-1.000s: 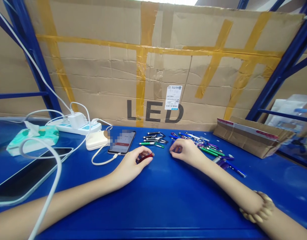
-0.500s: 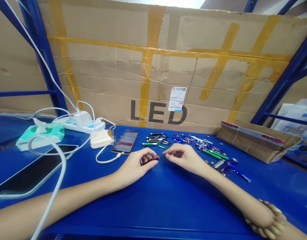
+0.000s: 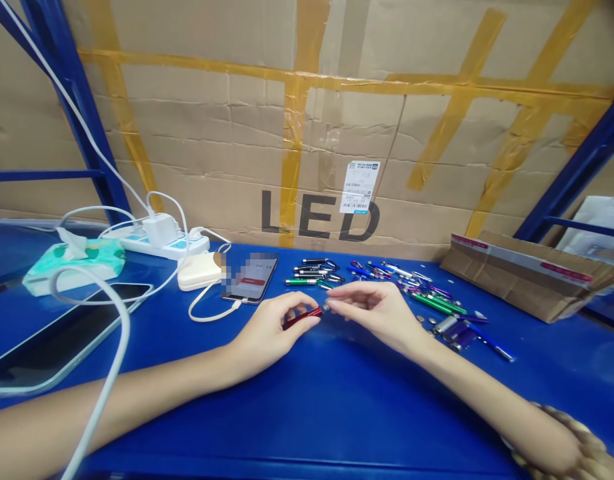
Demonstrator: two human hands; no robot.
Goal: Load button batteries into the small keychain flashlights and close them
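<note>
My left hand [image 3: 281, 325] is closed around a small red metal tube [image 3: 307, 317], like a mini flashlight body, its end pointing right. My right hand [image 3: 377, 310] pinches a small silvery piece [image 3: 327, 305] between thumb and forefinger, right by the tube's end. Whether the piece is a button cell or a cap I cannot tell. Behind the hands lies a group of black and green mini flashlights [image 3: 301, 283] with clips. More coloured tubes [image 3: 439, 304] and parts are scattered beyond my right hand, with a few small silvery discs [image 3: 431, 321] among them.
A phone [image 3: 249, 280] on a cable lies at the back, beside a cream power bank [image 3: 199, 272]. To the left are a tablet [image 3: 51, 340], a tissue pack [image 3: 77, 263] and a power strip [image 3: 187, 247]. An open cardboard box [image 3: 517, 283] stands right, before the large carton [image 3: 211, 153].
My right hand has come in to the tube's end, and the silvery piece now shows at its fingertips. My left hand still holds the red tube. The view has tilted slightly.
</note>
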